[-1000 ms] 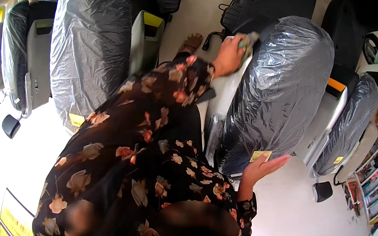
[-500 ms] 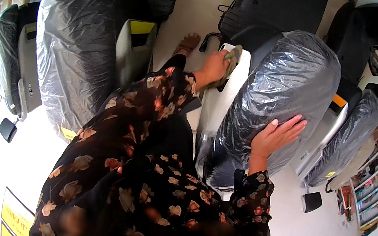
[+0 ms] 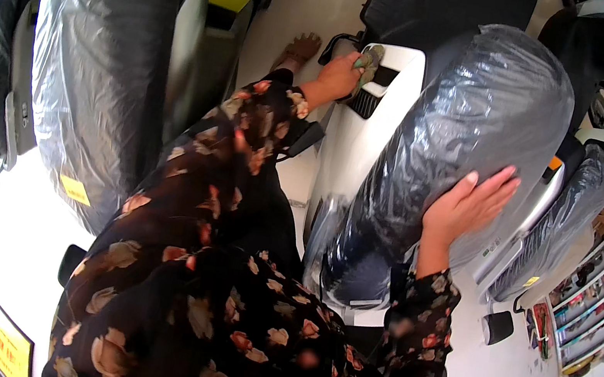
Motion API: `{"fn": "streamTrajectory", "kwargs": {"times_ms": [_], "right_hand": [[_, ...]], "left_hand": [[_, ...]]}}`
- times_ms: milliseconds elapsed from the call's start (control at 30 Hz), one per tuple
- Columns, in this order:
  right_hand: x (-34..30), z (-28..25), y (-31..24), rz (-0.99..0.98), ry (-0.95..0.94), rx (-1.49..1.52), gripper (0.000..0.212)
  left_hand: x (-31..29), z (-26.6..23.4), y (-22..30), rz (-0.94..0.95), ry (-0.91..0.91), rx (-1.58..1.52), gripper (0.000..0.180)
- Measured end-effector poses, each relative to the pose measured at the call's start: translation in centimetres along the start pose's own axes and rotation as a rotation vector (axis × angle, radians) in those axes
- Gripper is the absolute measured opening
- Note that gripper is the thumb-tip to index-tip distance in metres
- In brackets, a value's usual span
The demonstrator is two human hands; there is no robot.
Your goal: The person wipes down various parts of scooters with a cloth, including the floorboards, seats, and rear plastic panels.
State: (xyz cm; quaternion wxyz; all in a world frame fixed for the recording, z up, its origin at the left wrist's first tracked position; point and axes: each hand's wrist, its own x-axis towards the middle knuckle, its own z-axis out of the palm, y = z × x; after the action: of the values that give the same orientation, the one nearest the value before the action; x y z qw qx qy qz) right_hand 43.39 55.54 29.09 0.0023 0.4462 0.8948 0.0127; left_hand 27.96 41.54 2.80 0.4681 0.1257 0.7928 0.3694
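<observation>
My left hand [image 3: 336,79] is closed on a greenish-brown cloth [image 3: 368,66]. The cloth rests against the white side panel [image 3: 361,131] of a scooter, beside a dark slotted opening in it. My right hand [image 3: 465,205] lies open and flat, fingers spread, on the scooter's long black seat [image 3: 430,169], which is wrapped in clear, shiny plastic. The scooter's black footboard [image 3: 446,7] extends beyond the seat at the far end.
Another plastic-wrapped scooter seat [image 3: 103,57] stands close on my left. Further right is a third wrapped seat [image 3: 568,213], with a rack [image 3: 597,303] of mixed items past it. A bare foot [image 3: 299,49] is on the pale floor between the scooters. A yellow sign [image 3: 5,335] is at lower left.
My left hand and the cloth have shifted along the panel toward its far end, uncovering the slotted opening. My right hand stays flat on the seat. The whole view has shifted slightly.
</observation>
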Motion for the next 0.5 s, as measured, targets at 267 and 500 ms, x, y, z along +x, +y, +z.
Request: {"fn": "streamTrajectory", "kwargs": {"times_ms": [267,500], "right_hand": [[0.3,0.7,0.5,0.001,0.054,-0.003,0.063],[-0.2,0.8,0.3,-0.043,0.046,0.077,0.062]], "left_hand": [[-13.9,-2.6,6.0,0.430,0.006,-0.216,0.041],[-0.6,0.9,2.6,0.072,0.161,-0.120,0.048]]}}
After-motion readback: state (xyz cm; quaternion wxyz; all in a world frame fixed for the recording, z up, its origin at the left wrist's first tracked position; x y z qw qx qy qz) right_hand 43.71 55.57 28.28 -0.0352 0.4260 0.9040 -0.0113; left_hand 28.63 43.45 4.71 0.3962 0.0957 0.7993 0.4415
